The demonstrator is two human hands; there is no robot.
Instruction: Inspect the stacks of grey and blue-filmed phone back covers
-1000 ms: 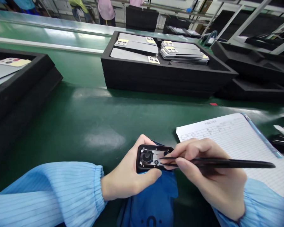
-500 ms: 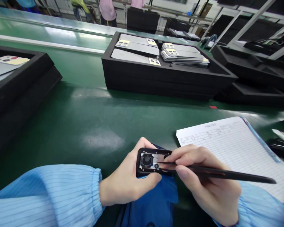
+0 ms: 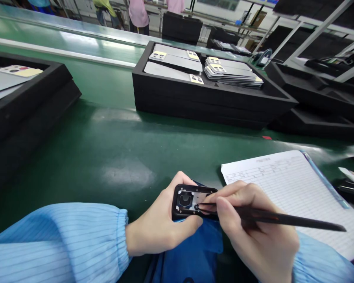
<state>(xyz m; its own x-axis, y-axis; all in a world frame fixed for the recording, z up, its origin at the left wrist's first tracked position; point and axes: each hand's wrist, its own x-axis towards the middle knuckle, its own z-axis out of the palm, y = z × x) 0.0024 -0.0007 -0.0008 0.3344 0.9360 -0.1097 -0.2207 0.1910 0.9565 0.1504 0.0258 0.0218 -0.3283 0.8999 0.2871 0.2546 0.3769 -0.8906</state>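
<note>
My left hand [image 3: 159, 224] grips a small black rectangular frame part [image 3: 186, 201] with a round hole and metal inserts, held low over a blue cloth [image 3: 191, 251]. My right hand [image 3: 253, 232] pinches long black tweezers [image 3: 271, 217], whose tips touch the inside of the part near its middle. Both arms wear light blue striped sleeves. The part's right end is hidden behind my right fingers.
A lined paper form [image 3: 295, 192] lies on the green table at right. A black foam tray [image 3: 212, 92] with stacked silver back covers stands behind; another black tray [image 3: 26, 102] at left, more trays [image 3: 318, 94] at right. People stand beyond the far conveyor.
The tweezer tips have slid slightly left inside the part. The view has shifted a little; both hands stay together at the same spot.
</note>
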